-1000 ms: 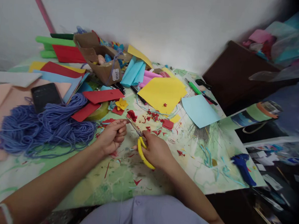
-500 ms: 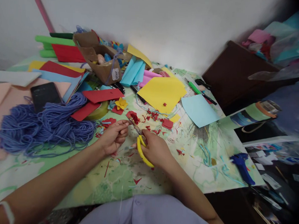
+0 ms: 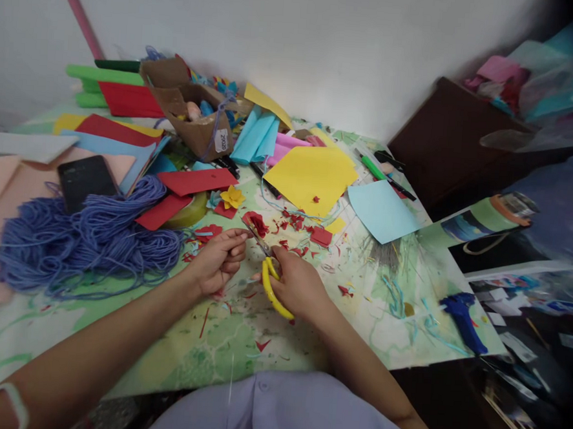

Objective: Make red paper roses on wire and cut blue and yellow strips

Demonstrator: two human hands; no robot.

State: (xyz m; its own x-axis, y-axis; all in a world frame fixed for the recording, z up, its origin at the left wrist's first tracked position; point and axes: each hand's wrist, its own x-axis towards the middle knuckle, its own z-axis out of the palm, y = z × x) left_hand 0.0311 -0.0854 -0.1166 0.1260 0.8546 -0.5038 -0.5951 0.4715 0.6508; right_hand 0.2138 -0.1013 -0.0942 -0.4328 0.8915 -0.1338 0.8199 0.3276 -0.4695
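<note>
My right hand (image 3: 299,283) is closed round the yellow-handled scissors (image 3: 276,290), whose blades point up and to the left. Close to the blade tips, my left hand (image 3: 223,256) pinches thumb against forefinger, the other fingers curled. Whatever sits in that pinch is too small to make out. Just beyond the blades lies a crumpled bit of red paper (image 3: 257,224). Small red paper scraps (image 3: 296,221) are scattered around both hands. A yellow paper flower (image 3: 232,197) rests behind my left hand, near red paper strips (image 3: 198,181).
Blue yarn (image 3: 85,241) and a phone (image 3: 87,181) lie on the left. Behind are a cardboard box (image 3: 199,131) and a yellow sheet (image 3: 311,177). To the right are a light blue sheet (image 3: 384,211), a blue glue gun (image 3: 465,321) and a bottle (image 3: 485,220) near the table edge.
Almost nothing differs. Both hands and the scissors keep nearly the same place, and the view has shifted very slightly.
</note>
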